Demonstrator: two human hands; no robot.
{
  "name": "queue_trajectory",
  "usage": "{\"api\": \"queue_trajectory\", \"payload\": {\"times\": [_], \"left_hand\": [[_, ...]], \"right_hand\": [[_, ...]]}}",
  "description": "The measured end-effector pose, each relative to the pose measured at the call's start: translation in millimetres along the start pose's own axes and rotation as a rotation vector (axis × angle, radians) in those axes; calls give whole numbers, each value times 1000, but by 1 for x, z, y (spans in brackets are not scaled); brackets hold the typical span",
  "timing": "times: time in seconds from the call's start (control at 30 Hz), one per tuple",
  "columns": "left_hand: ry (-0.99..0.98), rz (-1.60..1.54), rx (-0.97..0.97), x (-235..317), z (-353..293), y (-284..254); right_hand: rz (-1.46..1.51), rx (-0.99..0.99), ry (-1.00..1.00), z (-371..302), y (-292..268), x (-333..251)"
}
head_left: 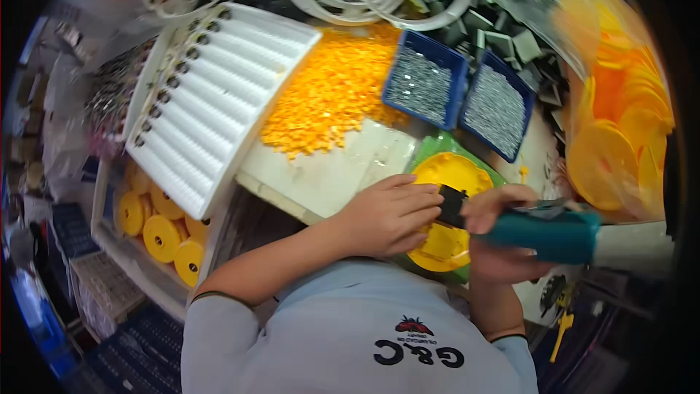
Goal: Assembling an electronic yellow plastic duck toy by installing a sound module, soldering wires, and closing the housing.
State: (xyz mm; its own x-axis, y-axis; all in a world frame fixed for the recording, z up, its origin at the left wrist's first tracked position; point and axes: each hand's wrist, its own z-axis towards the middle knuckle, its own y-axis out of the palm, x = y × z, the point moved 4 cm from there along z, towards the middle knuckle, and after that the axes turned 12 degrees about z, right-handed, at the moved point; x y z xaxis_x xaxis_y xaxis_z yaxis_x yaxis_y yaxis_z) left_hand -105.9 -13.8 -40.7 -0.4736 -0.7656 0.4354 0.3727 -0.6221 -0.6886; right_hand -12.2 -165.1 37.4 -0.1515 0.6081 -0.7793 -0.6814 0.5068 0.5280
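Touching a black piece (pixel 453 206) on a yellow disc (pixel 443 249) between the hands, the left hand (pixel 390 215) lies flat; the right hand (pixel 503 259) is clamped around a teal tool (pixel 558 237). Too light a hold could let the piece skid. Beyond the hands, two blue trays (pixel 459 86) hold grey metal bits (pixel 419 84); farther right, a clear bag (pixel 583 7) holds orange-yellow discs (pixel 601 168); far left, a bin (pixel 131 266) holds yellow wheels (pixel 162 238).
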Motion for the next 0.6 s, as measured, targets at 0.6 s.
{"api": "queue_trajectory", "payload": {"times": [0.6], "left_hand": [[-791, 774, 57, -261, -21, -257]], "right_hand": [[-1198, -69, 93, -49, -23, 17]]}}
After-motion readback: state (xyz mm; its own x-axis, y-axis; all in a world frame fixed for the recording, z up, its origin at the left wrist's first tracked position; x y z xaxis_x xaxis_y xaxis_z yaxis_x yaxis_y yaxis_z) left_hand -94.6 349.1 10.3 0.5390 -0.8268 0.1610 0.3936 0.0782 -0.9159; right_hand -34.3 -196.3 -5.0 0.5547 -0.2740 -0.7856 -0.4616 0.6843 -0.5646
